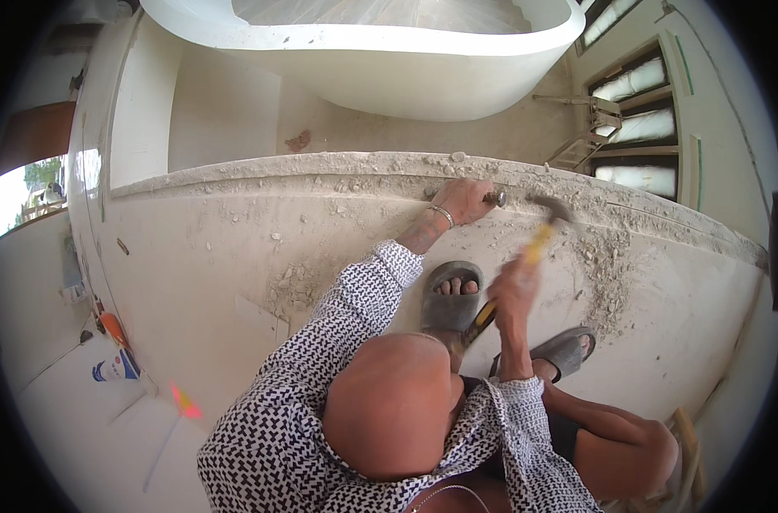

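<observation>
Over the low ledge, my left hand is closed around a chisel. Only its round metal end shows beyond my fist; the rest is hidden. My right hand grips the yellow and black handle of a hammer, slightly smeared by motion. The hammer's head is to the right of the chisel's end, apart from it. Broken grey rubble and dust lie along the ledge and on the floor beside it.
A white bathtub stands beyond the ledge. My feet, in grey slide sandals, are close under my hands. A wooden stand is at the far right. At the left lie a white and blue bag and an orange object.
</observation>
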`<state>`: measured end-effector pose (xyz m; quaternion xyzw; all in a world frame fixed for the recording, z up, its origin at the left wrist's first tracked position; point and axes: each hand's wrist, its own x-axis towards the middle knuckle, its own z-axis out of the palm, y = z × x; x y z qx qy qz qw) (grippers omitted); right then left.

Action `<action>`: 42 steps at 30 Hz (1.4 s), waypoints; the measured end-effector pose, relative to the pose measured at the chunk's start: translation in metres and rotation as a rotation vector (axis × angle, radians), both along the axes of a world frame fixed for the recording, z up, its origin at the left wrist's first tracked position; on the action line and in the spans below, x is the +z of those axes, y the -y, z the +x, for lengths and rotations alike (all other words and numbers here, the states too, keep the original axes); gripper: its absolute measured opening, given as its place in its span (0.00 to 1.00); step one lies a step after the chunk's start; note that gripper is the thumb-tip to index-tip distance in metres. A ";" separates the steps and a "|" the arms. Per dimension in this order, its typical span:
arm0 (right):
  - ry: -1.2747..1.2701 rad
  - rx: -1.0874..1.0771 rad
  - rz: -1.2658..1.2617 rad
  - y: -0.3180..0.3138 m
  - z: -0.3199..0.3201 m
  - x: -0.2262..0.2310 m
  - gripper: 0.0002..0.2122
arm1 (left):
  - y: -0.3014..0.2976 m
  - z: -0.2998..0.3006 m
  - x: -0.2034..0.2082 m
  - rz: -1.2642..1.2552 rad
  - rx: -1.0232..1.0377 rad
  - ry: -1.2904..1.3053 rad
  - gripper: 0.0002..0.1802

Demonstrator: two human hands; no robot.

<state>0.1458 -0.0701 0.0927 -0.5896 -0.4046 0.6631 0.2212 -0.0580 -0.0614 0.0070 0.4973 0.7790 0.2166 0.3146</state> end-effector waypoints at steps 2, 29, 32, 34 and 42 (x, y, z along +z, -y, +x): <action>-0.089 0.058 -0.316 -0.008 -0.011 0.025 0.13 | 0.004 -0.001 -0.003 -0.022 0.008 0.001 0.21; -0.066 -0.167 -0.051 -0.063 -0.003 0.078 0.14 | 0.013 -0.009 -0.012 0.026 0.088 -0.062 0.21; -0.183 -0.364 0.076 -0.080 0.011 0.079 0.12 | 0.011 -0.008 -0.014 0.032 0.082 -0.059 0.21; -0.189 -0.385 0.142 -0.055 0.002 0.049 0.11 | 0.006 -0.005 -0.010 0.057 0.076 -0.066 0.22; -0.140 -0.015 -0.270 -0.054 -0.009 0.070 0.11 | 0.027 -0.023 -0.013 -0.008 0.138 -0.085 0.11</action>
